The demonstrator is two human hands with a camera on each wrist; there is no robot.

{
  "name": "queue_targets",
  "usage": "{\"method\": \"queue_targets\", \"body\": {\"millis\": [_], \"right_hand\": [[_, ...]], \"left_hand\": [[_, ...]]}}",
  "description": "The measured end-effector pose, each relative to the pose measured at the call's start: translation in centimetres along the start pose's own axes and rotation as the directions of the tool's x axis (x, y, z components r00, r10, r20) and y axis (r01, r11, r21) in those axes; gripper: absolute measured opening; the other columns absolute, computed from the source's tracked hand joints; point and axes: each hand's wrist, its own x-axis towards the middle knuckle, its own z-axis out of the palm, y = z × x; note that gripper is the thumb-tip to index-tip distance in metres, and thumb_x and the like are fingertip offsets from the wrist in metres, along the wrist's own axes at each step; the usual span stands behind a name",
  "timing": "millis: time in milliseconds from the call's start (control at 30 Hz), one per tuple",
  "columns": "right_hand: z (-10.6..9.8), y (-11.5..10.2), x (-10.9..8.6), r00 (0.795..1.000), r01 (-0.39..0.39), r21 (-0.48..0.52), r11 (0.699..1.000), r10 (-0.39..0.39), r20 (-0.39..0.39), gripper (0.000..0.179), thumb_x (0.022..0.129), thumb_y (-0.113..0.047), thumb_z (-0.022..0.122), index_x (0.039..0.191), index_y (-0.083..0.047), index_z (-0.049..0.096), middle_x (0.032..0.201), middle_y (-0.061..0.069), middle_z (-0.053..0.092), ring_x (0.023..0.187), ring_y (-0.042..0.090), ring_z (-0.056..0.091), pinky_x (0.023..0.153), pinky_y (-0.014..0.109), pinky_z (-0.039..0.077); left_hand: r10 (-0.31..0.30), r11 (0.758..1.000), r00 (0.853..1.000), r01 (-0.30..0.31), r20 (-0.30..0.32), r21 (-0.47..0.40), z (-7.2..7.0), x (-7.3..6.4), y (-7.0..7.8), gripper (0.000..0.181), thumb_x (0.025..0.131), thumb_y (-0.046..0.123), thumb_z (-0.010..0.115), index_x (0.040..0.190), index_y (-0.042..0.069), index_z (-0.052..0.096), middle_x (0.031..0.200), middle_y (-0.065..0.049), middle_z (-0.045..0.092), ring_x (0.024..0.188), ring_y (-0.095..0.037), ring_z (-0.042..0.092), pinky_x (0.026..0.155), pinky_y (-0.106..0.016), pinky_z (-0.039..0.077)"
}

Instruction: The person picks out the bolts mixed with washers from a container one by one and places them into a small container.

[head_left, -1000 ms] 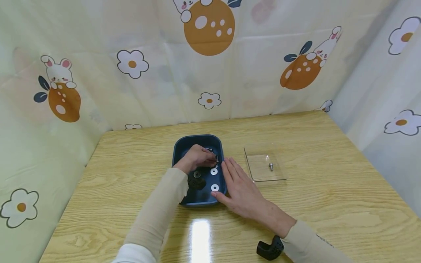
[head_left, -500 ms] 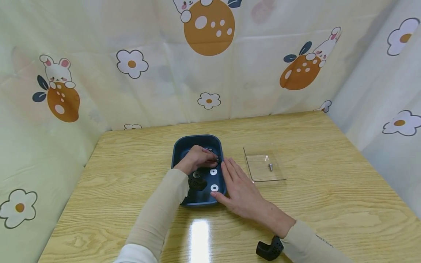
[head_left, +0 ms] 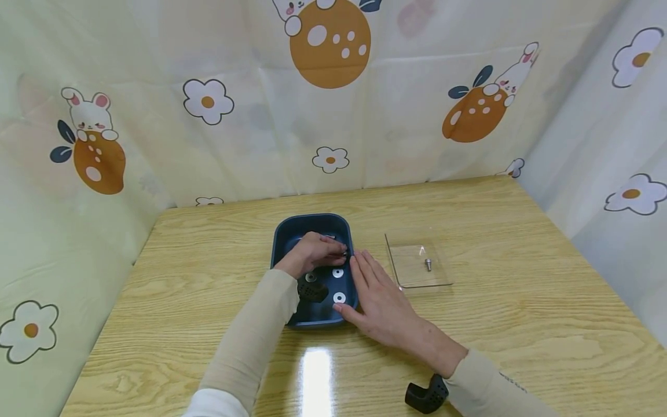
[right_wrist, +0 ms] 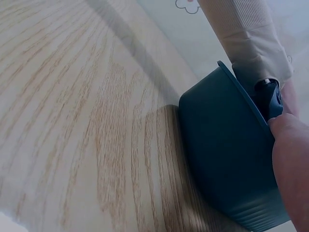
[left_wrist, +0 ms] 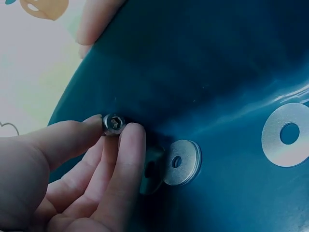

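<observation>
In the left wrist view, my left hand (left_wrist: 72,179) pinches a socket-head screw (left_wrist: 114,123) between thumb and index finger, its hex recess facing the camera. That hand (head_left: 316,252) reaches inside a dark blue bin (head_left: 315,315), near its right wall. Close by its fingertips lie stacked flat washers (left_wrist: 179,164); farther off is a single washer (left_wrist: 288,134). From outside, my right hand (head_left: 383,304) rests against the bin's right side, fingers straight, thumb at the rim. The right wrist view shows the bin's outer wall (right_wrist: 227,145) and part of that hand (right_wrist: 292,159).
On the wooden table (head_left: 198,272), right of the bin, lies a clear plastic plate (head_left: 409,272) with another screw (head_left: 428,264) on it. More washers (head_left: 339,297) lie on the bin's floor. A patterned curtain (head_left: 260,145) stands behind the table.
My left fingertips have shifted slightly toward the bin's right wall, and the thumb and fingers have come closer together. My right hand stays in place against the bin.
</observation>
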Motion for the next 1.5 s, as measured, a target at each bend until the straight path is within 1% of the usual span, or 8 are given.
{"method": "queue_targets", "body": {"millis": [333,500,667,800,1000,1200,1367,1500], "right_hand": [[-0.2,0.0,0.0,1.0,-0.004,-0.003,1.0,0.004,0.022,0.094,0.097,-0.071,0.031,0.157,0.001,0.015,0.167,0.016,0.008,0.155,0.03,0.007,0.127,0.046,0.017],[-0.6,0.1,0.0,0.999,-0.016,-0.009,1.0,0.017,0.035,0.095,0.096,-0.072,0.028,0.157,0.0,0.014,0.167,0.014,0.005,0.155,0.03,0.007,0.127,0.047,0.018],[-1.3,0.2,0.0,0.999,-0.033,-0.005,0.999,0.034,0.041,0.094,0.097,-0.07,0.033,0.158,-0.001,0.011,0.168,0.013,0.004,0.156,0.029,0.005,0.127,0.047,0.017],[-1.8,0.5,-0.1,0.998,-0.045,-0.009,0.999,0.046,0.035,0.093,0.098,-0.068,0.036,0.157,0.0,0.014,0.167,0.014,0.006,0.156,0.029,0.004,0.127,0.047,0.017],[-2.4,1.3,-0.4,0.997,-0.064,-0.03,0.997,0.065,0.029,0.095,0.097,-0.07,0.033,0.157,0.001,0.015,0.167,0.015,0.008,0.156,0.03,0.003,0.128,0.047,0.015],[-2.9,2.3,-0.8,0.997,-0.07,-0.031,0.997,0.07,0.007,0.094,0.097,-0.068,0.036,0.157,0.001,0.015,0.167,0.016,0.008,0.156,0.031,0.004,0.127,0.049,0.016],[-3.2,3.1,-1.2,0.996,-0.084,-0.049,0.995,0.085,0.007,0.093,0.098,-0.065,0.039,0.157,0.002,0.014,0.167,0.016,0.006,0.156,0.032,0.004,0.127,0.05,0.016],[-3.4,3.7,-1.4,0.996,-0.092,-0.053,0.994,0.092,-0.004,0.092,0.098,-0.063,0.041,0.157,0.002,0.012,0.167,0.017,0.006,0.155,0.034,0.005,0.126,0.052,0.017]], "left_hand": [[0.021,1.0,0.999,-0.021,0.037,-0.009,-0.5,-0.4,0.0,0.02,0.095,0.011,0.065,0.11,0.0,0.072,0.098,-0.012,0.074,0.083,-0.016,0.074,0.085,-0.028,0.061],[0.045,0.999,0.998,-0.044,0.049,-0.032,-0.9,-0.5,0.0,0.022,0.096,0.012,0.064,0.114,0.001,0.071,0.104,-0.014,0.073,0.083,-0.016,0.074,0.087,-0.029,0.061],[0.051,0.997,0.996,-0.047,0.069,-0.057,-1.2,-0.7,0.1,0.025,0.097,0.013,0.064,0.118,0.001,0.07,0.109,-0.016,0.073,0.083,-0.014,0.073,0.089,-0.029,0.06],[0.059,0.997,0.995,-0.054,0.081,-0.063,-1.5,-0.9,0.3,0.024,0.096,0.014,0.066,0.115,0.002,0.071,0.104,-0.014,0.074,0.082,-0.014,0.073,0.088,-0.029,0.061],[0.109,0.991,0.989,-0.1,0.105,-0.088,-1.5,-1.2,0.9,0.023,0.095,0.013,0.068,0.113,0.001,0.072,0.097,-0.01,0.074,0.083,-0.014,0.074,0.086,-0.028,0.061],[0.121,0.988,0.984,-0.107,0.128,-0.111,-1.3,-1.6,1.5,0.024,0.094,0.014,0.068,0.114,0.001,0.071,0.096,-0.008,0.074,0.084,-0.013,0.075,0.089,-0.029,0.06],[0.129,0.986,0.981,-0.112,0.142,-0.121,-0.9,-1.6,1.8,0.026,0.094,0.014,0.068,0.116,0.0,0.07,0.099,-0.01,0.074,0.085,-0.014,0.075,0.09,-0.029,0.06],[0.149,0.984,0.972,-0.128,0.18,-0.121,-0.4,-1.7,2.2,0.031,0.095,0.012,0.067,0.122,-0.005,0.066,0.111,-0.02,0.072,0.085,-0.013,0.074,0.086,-0.027,0.061]]}}
